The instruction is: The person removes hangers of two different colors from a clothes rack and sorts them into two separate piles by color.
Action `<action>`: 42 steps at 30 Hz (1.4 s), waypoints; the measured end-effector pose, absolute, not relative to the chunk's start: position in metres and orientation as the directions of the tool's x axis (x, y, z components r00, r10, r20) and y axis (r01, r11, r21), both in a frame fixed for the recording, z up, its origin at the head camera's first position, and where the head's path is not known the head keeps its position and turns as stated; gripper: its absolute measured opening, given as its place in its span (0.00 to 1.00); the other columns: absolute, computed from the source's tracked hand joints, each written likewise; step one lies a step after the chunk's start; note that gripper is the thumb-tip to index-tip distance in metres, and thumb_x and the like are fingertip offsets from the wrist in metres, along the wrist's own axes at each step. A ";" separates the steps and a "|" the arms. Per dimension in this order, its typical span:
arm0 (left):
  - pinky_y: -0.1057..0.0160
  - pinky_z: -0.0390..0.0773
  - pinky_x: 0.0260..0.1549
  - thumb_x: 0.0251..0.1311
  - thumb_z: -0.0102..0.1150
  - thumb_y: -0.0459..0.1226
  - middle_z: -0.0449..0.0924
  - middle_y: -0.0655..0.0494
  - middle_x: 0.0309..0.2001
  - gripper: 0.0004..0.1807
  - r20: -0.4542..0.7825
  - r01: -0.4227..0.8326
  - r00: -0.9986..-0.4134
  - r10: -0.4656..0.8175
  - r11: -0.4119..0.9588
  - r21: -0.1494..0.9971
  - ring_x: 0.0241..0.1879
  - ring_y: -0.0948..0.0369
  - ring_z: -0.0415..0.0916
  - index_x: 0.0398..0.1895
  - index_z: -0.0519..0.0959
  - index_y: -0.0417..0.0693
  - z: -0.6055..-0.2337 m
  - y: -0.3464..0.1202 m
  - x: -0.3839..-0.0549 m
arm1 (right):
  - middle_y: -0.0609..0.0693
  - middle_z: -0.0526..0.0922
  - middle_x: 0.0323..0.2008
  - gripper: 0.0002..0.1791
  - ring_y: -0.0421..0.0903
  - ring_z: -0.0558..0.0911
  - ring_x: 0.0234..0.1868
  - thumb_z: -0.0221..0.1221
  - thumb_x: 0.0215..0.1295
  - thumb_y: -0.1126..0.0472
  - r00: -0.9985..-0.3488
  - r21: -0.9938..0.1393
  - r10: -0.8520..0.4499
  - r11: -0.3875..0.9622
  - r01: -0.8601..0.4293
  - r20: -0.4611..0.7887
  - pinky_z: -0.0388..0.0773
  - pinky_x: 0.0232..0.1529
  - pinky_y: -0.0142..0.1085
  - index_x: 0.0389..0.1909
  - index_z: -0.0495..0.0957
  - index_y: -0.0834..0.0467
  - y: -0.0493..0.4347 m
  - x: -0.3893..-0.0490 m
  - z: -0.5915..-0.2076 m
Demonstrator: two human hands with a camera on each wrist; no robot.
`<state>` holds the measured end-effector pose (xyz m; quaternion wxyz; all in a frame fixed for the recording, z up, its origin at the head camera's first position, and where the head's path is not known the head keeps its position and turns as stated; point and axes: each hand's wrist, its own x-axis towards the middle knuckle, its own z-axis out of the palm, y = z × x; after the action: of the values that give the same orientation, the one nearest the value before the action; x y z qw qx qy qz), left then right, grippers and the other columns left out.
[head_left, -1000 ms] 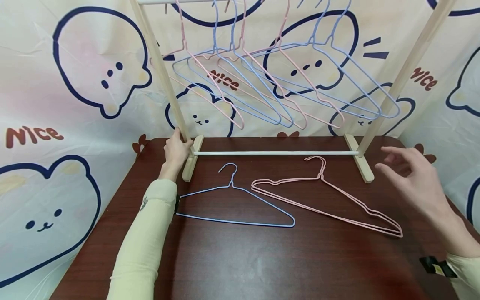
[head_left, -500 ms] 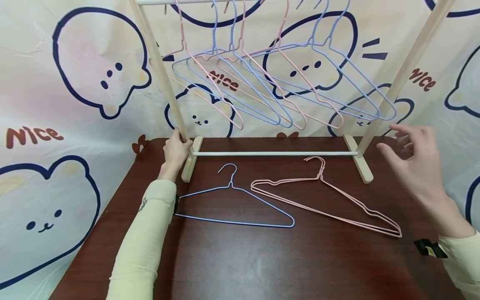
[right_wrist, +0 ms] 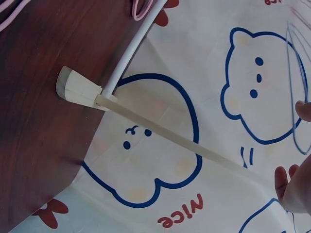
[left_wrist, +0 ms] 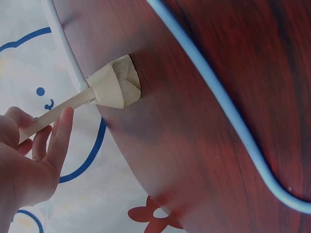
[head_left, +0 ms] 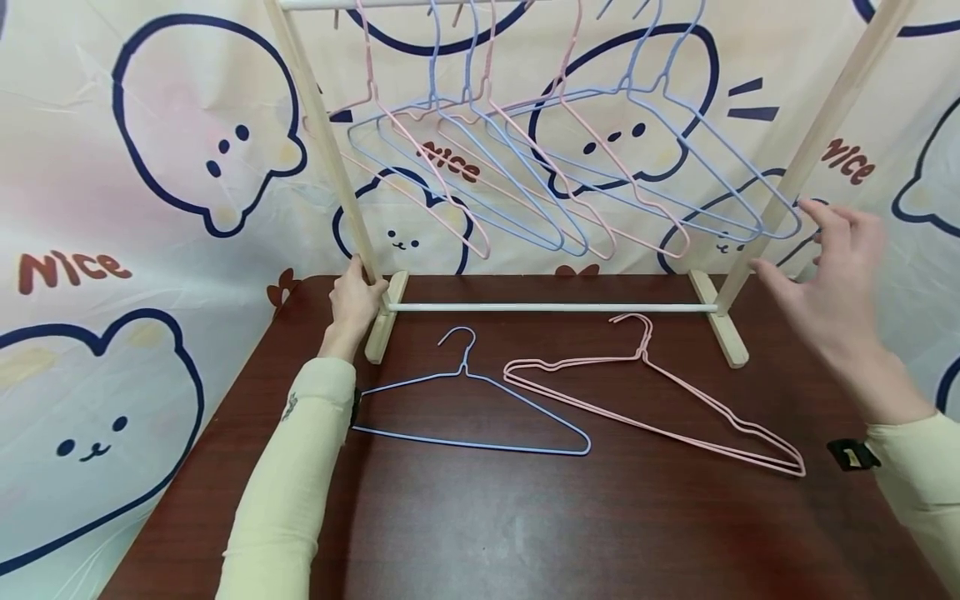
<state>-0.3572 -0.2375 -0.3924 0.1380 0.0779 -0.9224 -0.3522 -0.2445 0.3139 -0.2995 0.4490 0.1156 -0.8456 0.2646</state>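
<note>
My left hand [head_left: 352, 302] grips the lower part of the rack's left wooden post [head_left: 330, 158], with the fingers around it in the left wrist view. My right hand [head_left: 847, 283] is raised beside the right post [head_left: 825, 125], thumb and fingers spread apart. Its fingertips overlap the end of the rightmost hanging blue hanger [head_left: 799, 223]. Pink and blue wire hangers hang from the white top rail [head_left: 337, 3]. On the table lie a blue hanger [head_left: 480, 447] and, to its right, two stacked pink hangers [head_left: 643, 354].
A white lower rail [head_left: 555, 307] joins the rack's two wooden feet, left [head_left: 386, 321] and right [head_left: 720, 325]. The rack stands toward the back edge of the dark brown table [head_left: 480, 533]. Behind it hangs a cloth [head_left: 225, 283] printed with cartoon bears.
My right hand has risen from low beside the right foot to the height of the hanging hangers' lower ends. The left hand still holds the post.
</note>
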 end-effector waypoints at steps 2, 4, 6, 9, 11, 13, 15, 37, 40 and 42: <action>0.39 0.78 0.51 0.69 0.53 0.40 0.79 0.37 0.52 0.19 0.202 -0.045 -0.950 -0.240 0.741 0.670 0.50 0.38 0.78 0.59 0.68 0.43 -0.393 -0.237 -0.358 | 0.53 0.68 0.60 0.45 0.30 0.57 0.56 0.72 0.45 0.73 -0.578 -0.345 0.037 0.832 -0.434 0.815 0.58 0.56 0.36 0.69 0.67 0.59 0.317 -0.251 -0.301; 0.39 0.78 0.52 0.69 0.53 0.40 0.79 0.37 0.52 0.18 0.203 -0.046 -0.949 -0.242 0.743 0.668 0.50 0.38 0.78 0.58 0.68 0.43 -0.393 -0.236 -0.359 | 0.64 0.67 0.61 0.47 0.40 0.63 0.58 0.72 0.46 0.72 -0.595 -0.344 0.025 0.836 -0.429 0.803 0.58 0.57 0.40 0.70 0.65 0.56 0.319 -0.255 -0.302; 0.39 0.77 0.53 0.68 0.54 0.40 0.79 0.37 0.52 0.18 0.206 -0.049 -0.947 -0.246 0.746 0.664 0.50 0.38 0.78 0.57 0.69 0.43 -0.392 -0.235 -0.359 | 0.67 0.66 0.61 0.47 0.51 0.65 0.59 0.72 0.48 0.71 -0.612 -0.346 0.018 0.838 -0.423 0.791 0.59 0.57 0.42 0.71 0.64 0.54 0.319 -0.258 -0.301; 0.39 0.77 0.53 0.68 0.54 0.40 0.80 0.37 0.52 0.18 0.205 -0.054 -0.946 -0.251 0.747 0.663 0.51 0.37 0.78 0.57 0.68 0.44 -0.392 -0.234 -0.359 | 0.69 0.65 0.61 0.49 0.61 0.63 0.59 0.71 0.50 0.70 -0.634 -0.354 0.010 0.836 -0.419 0.773 0.59 0.56 0.46 0.74 0.61 0.50 0.314 -0.260 -0.299; 0.39 0.77 0.53 0.68 0.54 0.40 0.79 0.37 0.52 0.18 0.203 -0.056 -0.946 -0.254 0.744 0.666 0.51 0.37 0.78 0.57 0.68 0.44 -0.392 -0.235 -0.359 | 0.70 0.65 0.60 0.49 0.62 0.65 0.56 0.70 0.52 0.70 -0.646 -0.358 0.011 0.839 -0.409 0.764 0.60 0.55 0.47 0.75 0.59 0.49 0.311 -0.261 -0.297; 0.39 0.77 0.53 0.68 0.54 0.40 0.80 0.37 0.52 0.18 0.201 -0.059 -0.945 -0.258 0.740 0.669 0.51 0.37 0.78 0.57 0.69 0.44 -0.392 -0.235 -0.359 | 0.70 0.67 0.59 0.49 0.63 0.66 0.53 0.69 0.54 0.71 -0.658 -0.359 0.009 0.843 -0.400 0.753 0.61 0.54 0.48 0.75 0.58 0.48 0.308 -0.264 -0.296; 0.39 0.78 0.52 0.68 0.53 0.40 0.79 0.37 0.52 0.18 0.201 -0.061 -0.945 -0.260 0.739 0.671 0.50 0.37 0.78 0.57 0.68 0.44 -0.392 -0.236 -0.359 | 0.70 0.70 0.57 0.48 0.64 0.68 0.52 0.68 0.56 0.71 -0.673 -0.370 0.021 0.848 -0.380 0.739 0.63 0.53 0.46 0.75 0.57 0.46 0.304 -0.266 -0.295; 0.40 0.78 0.52 0.69 0.54 0.40 0.79 0.38 0.52 0.18 0.187 -0.066 -0.948 -0.259 0.732 0.678 0.50 0.38 0.78 0.59 0.68 0.45 -0.394 -0.237 -0.359 | 0.23 0.56 0.37 0.34 0.20 0.63 0.37 0.57 0.61 0.74 -0.503 -0.361 0.110 0.825 -0.434 0.857 0.61 0.39 0.14 0.67 0.73 0.47 0.294 -0.275 -0.305; 0.40 0.79 0.51 0.69 0.54 0.40 0.79 0.38 0.52 0.18 0.182 -0.067 -0.949 -0.257 0.728 0.682 0.51 0.38 0.78 0.59 0.68 0.45 -0.394 -0.237 -0.359 | 0.21 0.57 0.39 0.34 0.19 0.63 0.37 0.57 0.61 0.76 -0.466 -0.350 0.113 0.815 -0.462 0.878 0.62 0.38 0.15 0.67 0.74 0.48 0.292 -0.273 -0.306; 0.40 0.79 0.51 0.69 0.54 0.40 0.79 0.39 0.52 0.18 0.182 -0.068 -0.949 -0.259 0.728 0.682 0.51 0.38 0.78 0.59 0.68 0.45 -0.394 -0.237 -0.359 | 0.21 0.57 0.40 0.33 0.18 0.63 0.37 0.57 0.61 0.76 -0.449 -0.344 0.114 0.811 -0.474 0.886 0.62 0.38 0.15 0.66 0.74 0.50 0.291 -0.272 -0.306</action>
<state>-0.3595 -0.2367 -0.3944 0.1334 0.0891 -0.9198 -0.3580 -0.2717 0.2912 -0.3060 0.5128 0.1123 -0.8015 0.2864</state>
